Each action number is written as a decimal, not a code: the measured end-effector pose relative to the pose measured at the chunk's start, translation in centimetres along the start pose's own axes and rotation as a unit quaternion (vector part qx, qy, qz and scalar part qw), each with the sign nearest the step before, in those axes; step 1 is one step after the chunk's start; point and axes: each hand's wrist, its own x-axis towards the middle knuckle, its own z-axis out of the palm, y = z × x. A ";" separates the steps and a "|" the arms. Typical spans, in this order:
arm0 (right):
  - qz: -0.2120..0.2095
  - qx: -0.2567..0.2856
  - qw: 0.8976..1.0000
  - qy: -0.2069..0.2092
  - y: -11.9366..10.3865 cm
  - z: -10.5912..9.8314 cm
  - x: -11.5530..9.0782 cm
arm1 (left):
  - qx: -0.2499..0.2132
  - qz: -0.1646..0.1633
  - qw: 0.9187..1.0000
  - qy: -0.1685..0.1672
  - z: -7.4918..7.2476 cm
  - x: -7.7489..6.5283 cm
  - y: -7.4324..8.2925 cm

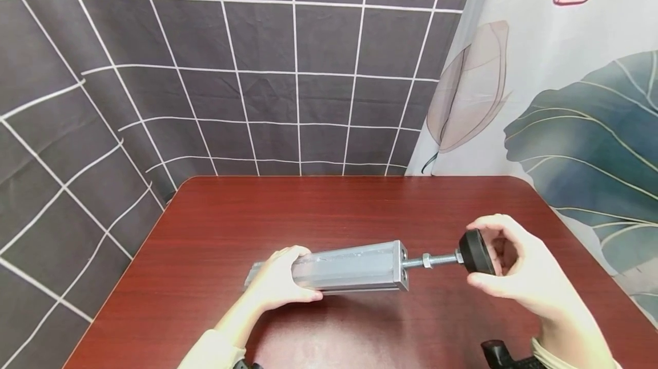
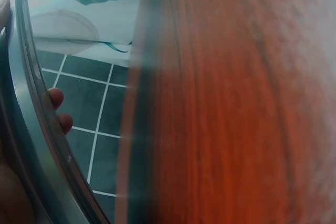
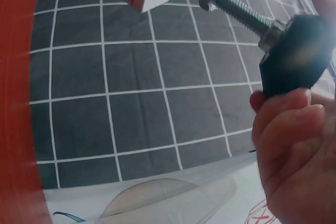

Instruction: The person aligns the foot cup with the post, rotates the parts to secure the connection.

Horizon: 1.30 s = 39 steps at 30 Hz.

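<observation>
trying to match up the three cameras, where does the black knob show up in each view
Head: lower right, black knob held by the right hand.
Left wrist: not in it.
Right wrist: upper right, at the threaded rod's end.
Shared landmark: dark curtain with white grid lines.

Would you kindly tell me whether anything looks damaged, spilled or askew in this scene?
Nothing clearly stands out: the metal cylinder in the left hand and its threaded rod look straight, and the black end piece in the right hand shows no visible break. No spill shows on the table.
</observation>
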 end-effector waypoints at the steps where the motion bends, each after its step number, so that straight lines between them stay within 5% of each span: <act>1: 0.008 -0.021 1.000 0.013 -0.1 0.2 0.0 | 0.002 0.000 1.000 0.000 0.0 0.0 0.0; 4: 0.013 -0.039 0.999 0.036 -0.2 0.7 0.0 | 0.008 -0.003 1.000 0.001 0.0 0.0 -0.1; 8: -0.030 0.083 0.996 0.004 0.0 0.5 0.3 | 0.007 -0.003 1.000 0.003 0.0 0.0 -0.1; 11: -0.076 0.213 0.972 -0.068 0.3 0.0 0.3 | -0.004 -0.001 1.000 0.001 0.0 -0.1 -0.1; 14: -0.104 0.250 0.955 -0.123 0.3 -0.5 0.2 | -0.004 -0.001 1.000 0.001 0.0 0.0 -0.3; 21: -0.130 0.232 0.957 -0.119 0.3 -0.5 0.4 | -0.007 -0.009 1.000 0.002 -0.1 -0.1 -0.5; 30: -0.056 0.151 0.987 -0.015 0.4 0.4 0.5 | -0.005 -0.014 1.000 0.004 -0.1 -0.1 -0.5; 35: -0.015 0.027 0.999 0.013 -0.4 0.6 0.5 | -0.005 -0.013 1.000 0.002 0.0 0.0 -0.3; 39: 0.039 -0.058 0.995 0.073 -0.8 1.2 0.4 | -0.002 -0.015 1.000 0.006 0.1 0.1 -0.3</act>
